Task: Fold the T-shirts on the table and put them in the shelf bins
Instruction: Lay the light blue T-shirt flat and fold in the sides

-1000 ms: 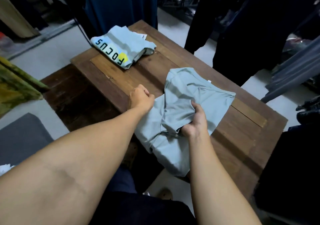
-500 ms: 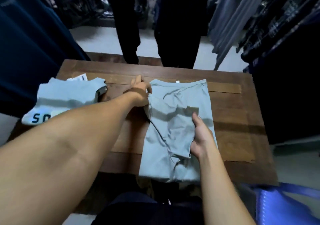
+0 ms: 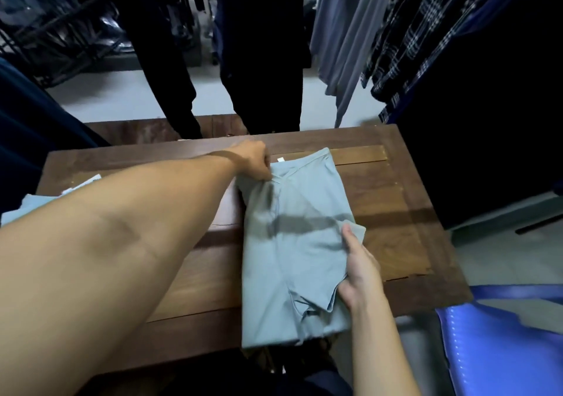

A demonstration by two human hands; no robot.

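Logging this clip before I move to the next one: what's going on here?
A person is folding a pale grey-green T-shirt on a wooden table. The left hand grips it at the collar end, far side; the right hand holds the folded-over flap on the shirt's right edge. The shirt is already a narrow strip, its hem hanging over the near table edge. A second shirt lies at the table's left, mostly hidden by the arm. No bins in view.
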